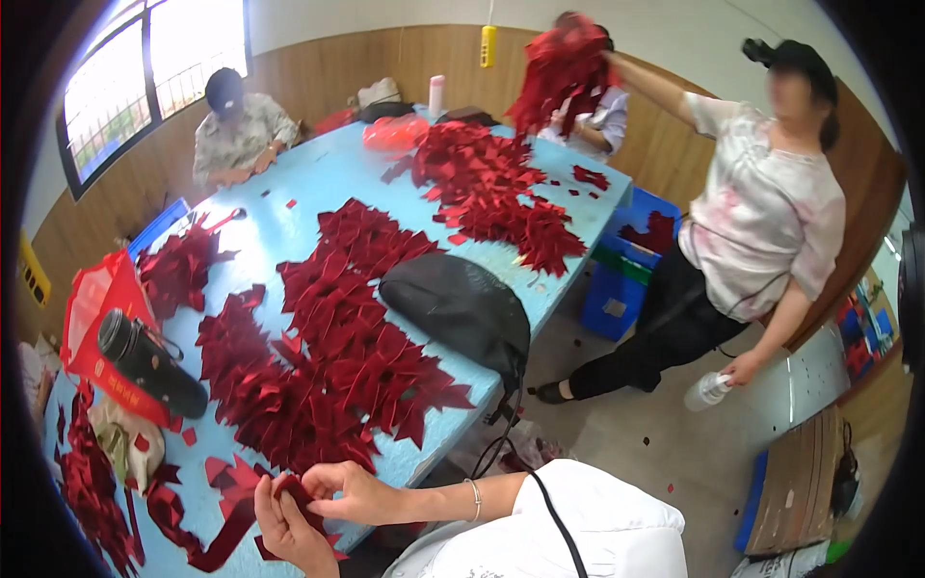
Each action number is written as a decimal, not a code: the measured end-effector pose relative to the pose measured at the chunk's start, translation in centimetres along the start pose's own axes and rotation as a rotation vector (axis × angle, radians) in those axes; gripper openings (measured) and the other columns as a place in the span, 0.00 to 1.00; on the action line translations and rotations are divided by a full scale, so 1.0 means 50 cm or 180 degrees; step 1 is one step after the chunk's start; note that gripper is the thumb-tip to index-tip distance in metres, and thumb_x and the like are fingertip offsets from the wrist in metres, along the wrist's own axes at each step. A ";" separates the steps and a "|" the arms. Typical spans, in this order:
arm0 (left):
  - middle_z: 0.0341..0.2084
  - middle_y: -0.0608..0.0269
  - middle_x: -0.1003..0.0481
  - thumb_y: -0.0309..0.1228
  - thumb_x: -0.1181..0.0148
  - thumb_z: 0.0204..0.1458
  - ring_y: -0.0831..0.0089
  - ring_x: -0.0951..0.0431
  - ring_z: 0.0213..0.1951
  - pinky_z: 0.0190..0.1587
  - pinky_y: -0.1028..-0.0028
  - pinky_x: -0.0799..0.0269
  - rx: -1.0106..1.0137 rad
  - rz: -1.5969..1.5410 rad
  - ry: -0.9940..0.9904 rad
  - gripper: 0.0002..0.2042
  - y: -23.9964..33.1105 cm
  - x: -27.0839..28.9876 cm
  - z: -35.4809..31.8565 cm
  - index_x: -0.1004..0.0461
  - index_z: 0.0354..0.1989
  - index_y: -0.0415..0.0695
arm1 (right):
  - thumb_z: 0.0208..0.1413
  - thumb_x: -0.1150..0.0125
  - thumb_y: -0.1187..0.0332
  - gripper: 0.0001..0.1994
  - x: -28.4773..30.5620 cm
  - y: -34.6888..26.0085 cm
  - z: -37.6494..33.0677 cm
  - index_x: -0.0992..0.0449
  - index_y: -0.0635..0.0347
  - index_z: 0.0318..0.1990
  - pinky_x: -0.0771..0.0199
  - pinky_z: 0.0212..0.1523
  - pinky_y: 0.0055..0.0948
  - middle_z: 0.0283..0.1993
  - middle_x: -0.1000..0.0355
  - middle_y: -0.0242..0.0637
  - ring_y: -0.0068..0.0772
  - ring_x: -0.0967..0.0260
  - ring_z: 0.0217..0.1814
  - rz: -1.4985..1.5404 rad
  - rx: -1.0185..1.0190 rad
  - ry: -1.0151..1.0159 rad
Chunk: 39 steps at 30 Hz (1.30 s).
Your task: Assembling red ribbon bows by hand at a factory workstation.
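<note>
A: What's w/ the hands?
B: Left hand and right hand meet at the near edge of the blue bench, both pinching a dark red ribbon piece.
A: Rest of bench?
B: Heaps of red ribbon bows, black bag at the right edge, black flask lying on a red bag at left.
A: Others?
B: Standing person on the right lifts a red bunch; seated person at far end.
</note>
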<state>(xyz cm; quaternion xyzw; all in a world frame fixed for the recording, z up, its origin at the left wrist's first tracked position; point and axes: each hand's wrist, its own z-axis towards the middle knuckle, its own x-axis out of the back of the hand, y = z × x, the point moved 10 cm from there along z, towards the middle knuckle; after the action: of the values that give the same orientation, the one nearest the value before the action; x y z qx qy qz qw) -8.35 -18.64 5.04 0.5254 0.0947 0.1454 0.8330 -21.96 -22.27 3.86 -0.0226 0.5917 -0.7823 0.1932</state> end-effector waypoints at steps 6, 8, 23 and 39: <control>0.45 0.52 0.25 0.20 0.53 0.62 0.72 0.26 0.47 0.52 0.76 0.31 0.0127 -0.0072 0.0028 0.15 -0.005 -0.018 0.005 0.36 0.57 0.31 | 0.56 0.40 0.67 0.11 -0.005 -0.011 0.014 0.24 0.68 0.39 0.32 0.36 0.22 0.30 0.26 0.30 0.15 0.34 0.35 0.0076 -0.0109 -0.0394; 0.45 0.52 0.25 0.20 0.53 0.61 0.72 0.25 0.46 0.52 0.76 0.31 0.0116 -0.0138 0.0052 0.16 -0.001 -0.012 0.004 0.36 0.57 0.31 | 0.58 0.41 0.66 0.12 -0.010 -0.014 0.015 0.23 0.68 0.40 0.32 0.36 0.22 0.30 0.26 0.30 0.15 0.34 0.35 0.0146 -0.0140 -0.0290; 0.43 0.55 0.24 0.19 0.47 0.57 0.74 0.23 0.44 0.48 0.78 0.28 0.0966 -0.1173 0.0324 0.17 -0.051 0.020 -0.030 0.33 0.55 0.31 | 0.55 0.41 0.69 0.09 -0.037 0.007 0.010 0.25 0.68 0.35 0.36 0.30 0.25 0.26 0.27 0.34 0.20 0.38 0.28 -0.0434 0.0096 -0.0215; 0.40 0.51 0.23 0.21 0.45 0.57 0.66 0.21 0.40 0.46 0.71 0.24 0.1200 -0.1674 0.0716 0.14 -0.022 0.153 0.032 0.31 0.51 0.31 | 0.49 0.34 0.75 0.07 -0.120 0.013 0.000 0.22 0.68 0.35 0.27 0.36 0.23 0.31 0.23 0.36 0.22 0.27 0.33 -0.0933 0.0108 -0.1131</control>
<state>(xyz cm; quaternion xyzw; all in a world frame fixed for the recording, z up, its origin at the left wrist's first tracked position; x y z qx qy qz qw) -0.50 -17.84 4.72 0.6084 0.3433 -0.0374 0.7145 -16.23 -20.45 4.40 -0.2424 0.5255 -0.7956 0.1791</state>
